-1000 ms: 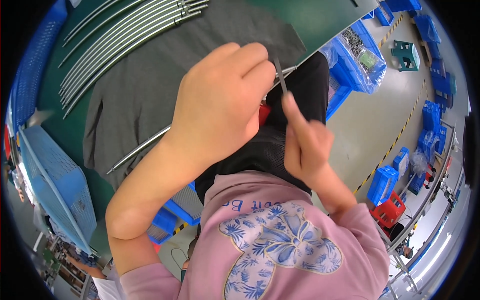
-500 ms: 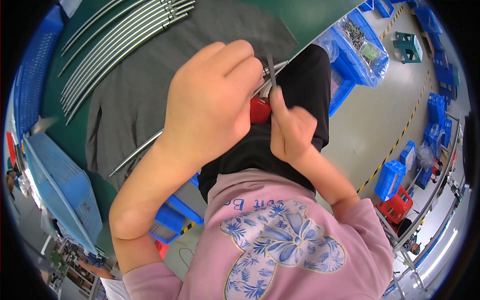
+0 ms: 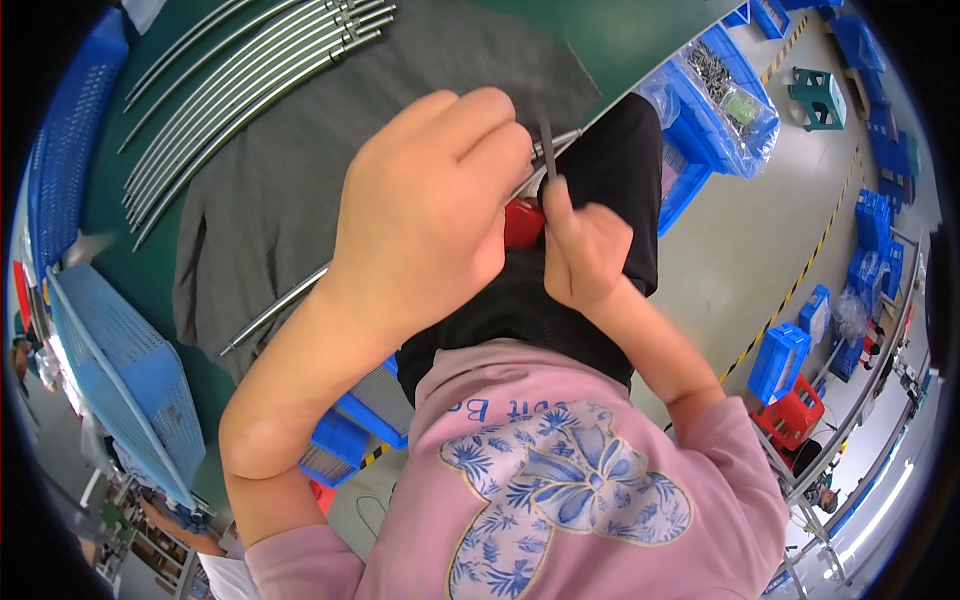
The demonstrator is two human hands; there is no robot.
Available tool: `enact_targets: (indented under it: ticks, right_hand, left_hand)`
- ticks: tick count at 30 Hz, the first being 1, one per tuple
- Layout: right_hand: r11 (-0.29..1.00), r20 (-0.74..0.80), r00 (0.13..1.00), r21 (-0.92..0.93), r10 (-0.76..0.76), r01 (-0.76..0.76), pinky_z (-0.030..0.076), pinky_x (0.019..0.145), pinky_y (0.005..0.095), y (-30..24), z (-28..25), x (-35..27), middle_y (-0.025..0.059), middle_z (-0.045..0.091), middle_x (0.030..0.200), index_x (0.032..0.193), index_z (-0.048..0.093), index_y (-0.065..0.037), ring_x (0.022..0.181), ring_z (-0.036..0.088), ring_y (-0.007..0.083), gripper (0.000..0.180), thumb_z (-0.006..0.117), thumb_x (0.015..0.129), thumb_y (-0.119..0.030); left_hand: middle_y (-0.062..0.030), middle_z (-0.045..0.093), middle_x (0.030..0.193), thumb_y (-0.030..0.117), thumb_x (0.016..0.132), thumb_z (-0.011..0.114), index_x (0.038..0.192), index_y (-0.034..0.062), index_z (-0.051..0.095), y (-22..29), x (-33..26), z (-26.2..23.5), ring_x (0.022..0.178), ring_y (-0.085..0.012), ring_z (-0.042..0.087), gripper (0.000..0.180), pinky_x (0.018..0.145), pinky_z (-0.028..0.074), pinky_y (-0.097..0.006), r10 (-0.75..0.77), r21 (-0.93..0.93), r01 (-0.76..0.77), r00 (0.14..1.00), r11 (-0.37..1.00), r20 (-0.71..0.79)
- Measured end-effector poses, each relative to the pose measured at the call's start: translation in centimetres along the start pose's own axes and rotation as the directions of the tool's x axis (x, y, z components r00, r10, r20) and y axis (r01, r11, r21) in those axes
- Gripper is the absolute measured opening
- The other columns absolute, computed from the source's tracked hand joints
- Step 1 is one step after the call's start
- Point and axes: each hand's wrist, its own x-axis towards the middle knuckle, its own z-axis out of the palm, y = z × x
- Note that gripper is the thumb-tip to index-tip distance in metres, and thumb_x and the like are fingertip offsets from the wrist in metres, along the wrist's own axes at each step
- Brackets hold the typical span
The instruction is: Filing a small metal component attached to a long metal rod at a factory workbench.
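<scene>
My left hand (image 3: 430,200) is closed around a shiny metal rod (image 3: 275,312), which slants from the lower left under my wrist to the upper right past my knuckles. In my right hand (image 3: 588,250) is a thin, dark, flat metal strip (image 3: 548,150), shaped like a file, with the thumb laid along it. The strip stands across the rod's right end, close to my left fingers; its upper tip is blurred. Between my hands shows a red object (image 3: 523,224), partly hidden, its kind unclear. A grey cloth (image 3: 260,190) lies on the table under the rod.
Several similar metal rods (image 3: 230,110) lie side by side on the green table (image 3: 660,25) at the upper left. Blue baskets (image 3: 130,370) stand along the left. A blue bin with small metal parts (image 3: 712,75) sits at the right, beyond my black-clothed leg (image 3: 620,180).
Both hands, with the rod and the strip, appear slightly lower and to the right, along with a small shift of the whole view. Both grips stay the same.
</scene>
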Motion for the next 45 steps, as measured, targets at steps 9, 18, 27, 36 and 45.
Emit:
enact_targets:
  ticks: [9,18,27,36,45]
  right_hand:
    - [0.999,-0.001,1.0,0.029,0.027,-0.027,0.032,0.04,0.0277,-0.1,0.1,0.1,-0.0001,0.04,0.052,0.115,0.063,0.002,0.039,0.037,0.0145,0.052,0.058,0.064,0.005]
    - [0.989,0.088,0.986,0.025,0.142,-0.145,0.032,0.039,0.0283,-1.0,-1.9,3.0,0.0003,0.04,0.047,0.121,0.062,-0.005,0.037,0.038,0.0161,0.056,0.056,0.067,0.005]
    - [0.975,0.292,0.93,-0.039,0.222,-0.22,0.039,0.044,0.0287,-2.4,-4.1,5.8,0.0098,0.069,0.082,0.12,0.061,0.001,0.042,0.049,0.0184,0.045,0.055,0.077,0.008]
    - [0.98,0.126,0.976,-0.106,0.18,-0.167,0.032,0.039,0.0282,-2.8,-2.6,2.8,-0.0006,0.038,0.047,0.12,0.064,-0.008,0.037,0.038,0.0151,0.06,0.058,0.061,0.0]
    - [0.995,0.005,0.997,0.062,0.073,-0.073,0.028,0.04,0.0279,-2.3,-3.3,-3.7,-0.0004,0.034,0.049,0.114,0.064,0.005,0.037,0.034,0.0139,0.056,0.056,0.058,0.003]
  left_hand:
    - [-0.0082,0.051,0.07,-0.007,0.065,0.068,0.071,0.0008,0.053,0.1,0.1,0.2,0.061,-0.0267,0.051,0.018,0.053,0.041,-0.034,-0.009,-0.03,0.008,1.0,1.0,-0.02]
    - [-0.009,0.051,0.07,-0.007,0.066,0.067,0.07,0.0009,0.052,0.3,0.5,-0.1,0.06,-0.0271,0.05,0.018,0.053,0.04,-0.034,0.034,-0.007,-0.034,0.999,0.999,-0.003]
    - [-0.0092,0.052,0.07,-0.008,0.066,0.066,0.072,0.0002,0.054,0.1,0.4,-0.1,0.061,-0.0271,0.051,0.016,0.054,0.041,-0.033,0.037,-0.004,-0.037,0.999,0.999,-0.032]
    - [-0.0073,0.051,0.072,-0.006,0.063,0.065,0.071,0.0027,0.056,-0.2,0.0,0.0,0.064,-0.0272,0.052,0.015,0.055,0.043,-0.036,-0.004,-0.031,0.003,1.0,0.999,-0.015]
    - [-0.0057,0.053,0.071,-0.004,0.062,0.071,0.074,0.0037,0.058,-0.3,0.1,-0.6,0.063,-0.0248,0.053,0.019,0.055,0.043,-0.034,0.022,0.026,-0.022,1.0,0.999,0.012]
